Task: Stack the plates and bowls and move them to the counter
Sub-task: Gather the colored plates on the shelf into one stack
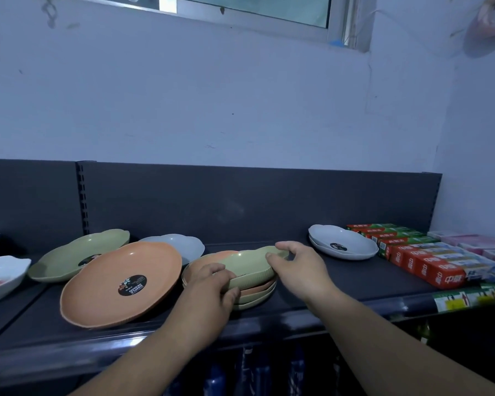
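Note:
A green bowl (247, 264) lies tilted on top of a stack of orange and green bowls (255, 292) in the middle of the dark shelf (340, 281). My left hand (212, 290) grips the green bowl's near left rim. My right hand (295, 267) pinches its right rim. A large orange plate (120, 284) leans on a large green plate (77, 255) to the left, with a pale blue plate (183, 245) behind them. Two stacked white bowls (343, 245) sit at the right.
Red and green toothpaste boxes (429, 261) and pink boxes (483, 247) fill the shelf's right end. White dishes (0, 275) sit at the far left. A dark back panel (240, 201) rises behind the shelf. Bottles stand on a lower shelf (257, 372).

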